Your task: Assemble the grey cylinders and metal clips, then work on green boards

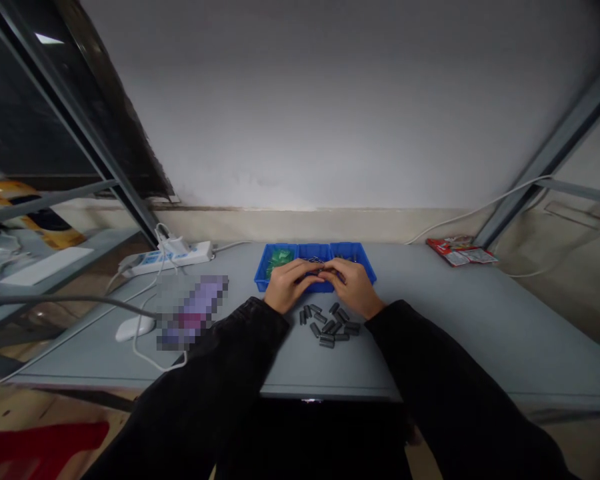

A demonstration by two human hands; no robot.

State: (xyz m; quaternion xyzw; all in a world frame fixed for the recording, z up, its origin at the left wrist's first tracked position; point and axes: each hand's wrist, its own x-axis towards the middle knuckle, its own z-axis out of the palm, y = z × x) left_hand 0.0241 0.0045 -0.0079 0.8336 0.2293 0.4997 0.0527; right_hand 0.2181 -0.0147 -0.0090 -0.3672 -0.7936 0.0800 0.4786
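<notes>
My left hand (286, 285) and my right hand (353, 285) meet fingertip to fingertip over the front of the blue bins (261, 273). Both are closed in a pinch around something small that the fingers mostly hide; its kind cannot be made out. Green pieces (280, 259) lie in the left bin. Thin metal parts (316, 257) show in the middle one, and small dark parts (350, 257) in the right one. On the table below my hands lies a loose group of several short dark grey cylinders (333, 327).
A power strip (195, 255) with plugged-in cables stands at the back left. Nearer are a blurred-out phone-like item (197, 313) and a white rounded case (135, 328). A red packet (460, 252) lies at the back right. Metal posts (545, 143) frame the grey table (455, 320).
</notes>
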